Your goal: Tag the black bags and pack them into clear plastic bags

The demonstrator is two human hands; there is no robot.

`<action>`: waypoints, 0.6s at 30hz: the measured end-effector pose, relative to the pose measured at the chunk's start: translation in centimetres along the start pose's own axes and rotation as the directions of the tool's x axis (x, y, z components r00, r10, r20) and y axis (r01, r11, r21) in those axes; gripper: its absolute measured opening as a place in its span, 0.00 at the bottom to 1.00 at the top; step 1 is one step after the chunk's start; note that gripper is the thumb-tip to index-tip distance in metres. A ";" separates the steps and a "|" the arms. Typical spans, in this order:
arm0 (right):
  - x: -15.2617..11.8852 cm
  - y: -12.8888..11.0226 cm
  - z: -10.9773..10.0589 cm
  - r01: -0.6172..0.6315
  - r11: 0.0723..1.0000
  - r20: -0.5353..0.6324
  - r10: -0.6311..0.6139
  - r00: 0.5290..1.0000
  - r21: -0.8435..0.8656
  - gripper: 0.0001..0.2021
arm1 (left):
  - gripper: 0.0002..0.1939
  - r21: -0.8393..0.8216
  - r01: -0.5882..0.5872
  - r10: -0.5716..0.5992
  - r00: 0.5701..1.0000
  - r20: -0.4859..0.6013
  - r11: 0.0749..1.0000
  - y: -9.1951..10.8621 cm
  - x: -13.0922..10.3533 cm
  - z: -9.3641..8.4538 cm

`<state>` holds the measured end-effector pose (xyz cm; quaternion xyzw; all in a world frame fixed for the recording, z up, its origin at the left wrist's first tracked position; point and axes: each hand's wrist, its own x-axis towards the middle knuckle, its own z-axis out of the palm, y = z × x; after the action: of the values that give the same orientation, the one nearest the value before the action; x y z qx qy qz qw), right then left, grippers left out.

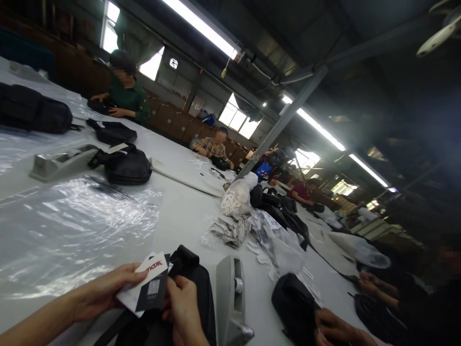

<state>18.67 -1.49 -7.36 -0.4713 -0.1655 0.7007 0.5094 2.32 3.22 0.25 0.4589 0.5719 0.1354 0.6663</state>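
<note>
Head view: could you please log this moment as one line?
left hand: holds hang tags | right hand: pinches tags over black bag | tape dispenser: right of bag | plastic sheet: flat, left

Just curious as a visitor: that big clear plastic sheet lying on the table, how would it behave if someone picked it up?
The clear plastic sheet looks thin and wrinkled, so it would probably droop limply and feel very light. Its glossy surface suggests it may slide easily on the table.

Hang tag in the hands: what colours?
The hang tag is white and black, with red lettering on the white part; head view.
</note>
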 end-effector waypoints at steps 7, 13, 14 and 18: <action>-1.8 -0.9 -0.2 0.033 0.977 0.103 -0.056 0.993 0.213 0.13 | 0.24 -0.457 0.075 -0.094 0.995 -0.018 0.886 0.8 -1.5 1.8; -4.4 -1.4 -5.0 -0.084 0.967 0.197 0.036 0.980 0.240 0.11 | 0.24 -0.132 -0.052 0.018 0.969 -0.245 0.990 2.3 -2.0 1.4; -4.5 -1.5 -6.1 -0.132 0.970 0.220 0.085 0.972 0.207 0.11 | 0.23 -0.005 -0.053 0.049 0.960 -0.276 0.999 2.4 -1.8 1.2; -4.4 -1.4 -8.8 -0.316 0.899 0.251 0.244 0.937 0.305 0.13 | 0.20 0.402 -0.132 0.276 0.904 -0.327 0.906 1.4 -0.7 0.9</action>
<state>26.89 -6.88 -8.64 -0.3195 -0.0242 0.8300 0.4565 3.35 3.12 1.68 0.5999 0.6519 0.1809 0.4272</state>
